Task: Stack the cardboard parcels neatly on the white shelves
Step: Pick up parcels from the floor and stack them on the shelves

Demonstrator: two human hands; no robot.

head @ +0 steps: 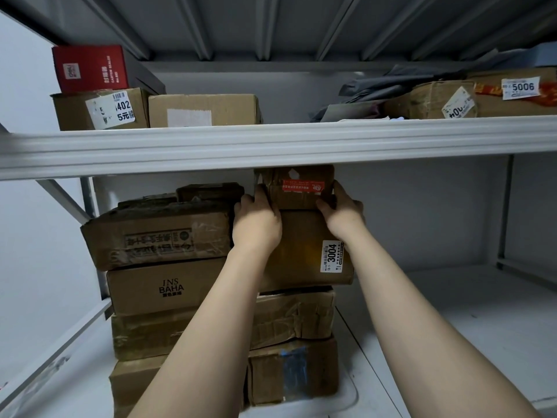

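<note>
Cardboard parcels fill the left part of the lower white shelf point(452, 327) in two stacks set side by side. On top of the right stack is a small parcel point(301, 188) with a red strip label, its top just under the front rail of the upper shelf point(271, 143). A person holds it from both sides: the left grip point(257, 224) is curled round its left edge, and the right grip point(343, 212) clasps its right edge with the thumb on the front face. Its bottom edge meets the top of a larger parcel point(304, 254) with a white sticker reading 3004, which lies on two crumpled boxes. Just beside it on the left, a taped box point(156, 236) lies on the INS BAHA box point(168, 288). On the upper shelf a red carton point(90, 67) sits on a box marked 402 point(102, 111), next to a plain box point(205, 110); well to the right lie grey bags point(376, 89) and a box labelled 5006 point(512, 101)
</note>
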